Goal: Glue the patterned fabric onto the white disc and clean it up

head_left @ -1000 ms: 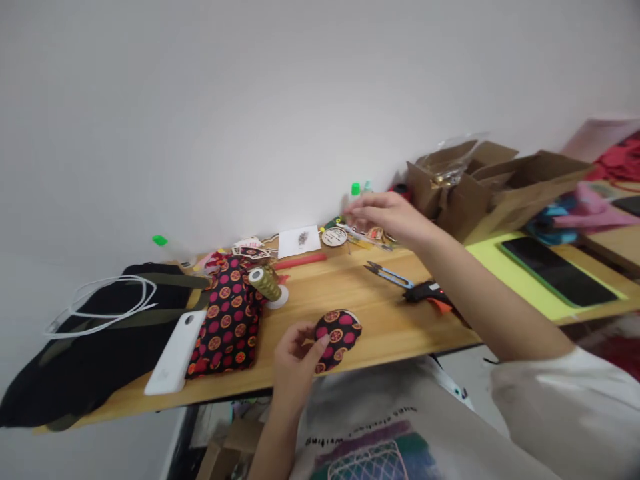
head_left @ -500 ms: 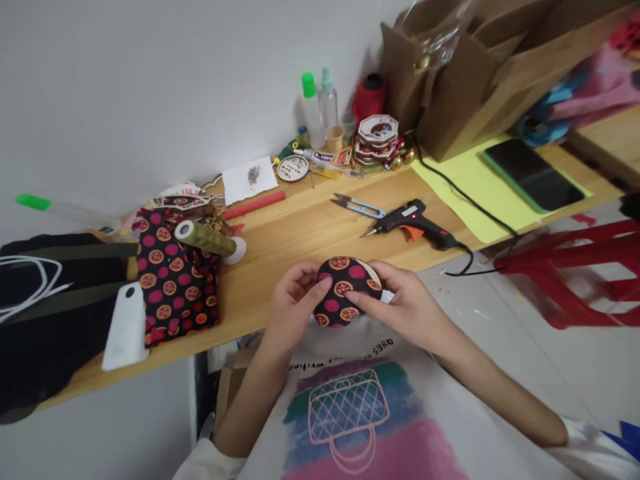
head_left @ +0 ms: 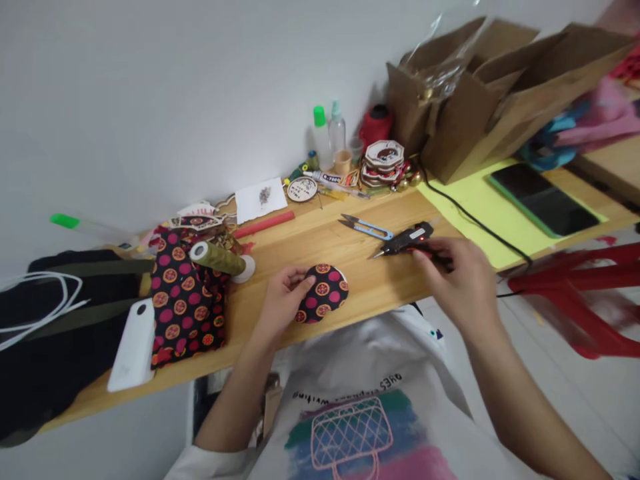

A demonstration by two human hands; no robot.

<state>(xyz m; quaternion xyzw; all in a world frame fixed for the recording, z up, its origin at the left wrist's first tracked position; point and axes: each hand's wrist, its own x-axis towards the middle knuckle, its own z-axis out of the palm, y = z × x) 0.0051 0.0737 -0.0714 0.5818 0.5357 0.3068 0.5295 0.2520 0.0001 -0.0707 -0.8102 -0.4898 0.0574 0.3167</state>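
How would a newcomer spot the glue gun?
On the wooden table, find the person's right hand. The black tool there is the glue gun. Unlike the blue-handled snips beside it, it has a narrow nozzle and red light.

The left hand [head_left: 284, 300] holds 1 round piece in patterned cloth [head_left: 325, 293] by its edge. The right hand [head_left: 465, 283] grasps the handle of 1 black glue gun [head_left: 406, 240]. Just beside its nozzle lie blue snips [head_left: 370, 229]. 1 spool of olive thread [head_left: 223, 259] is beside a patterned bundle [head_left: 183, 313]; 1 phone [head_left: 545, 200] lies on yellow paper [head_left: 457, 210].
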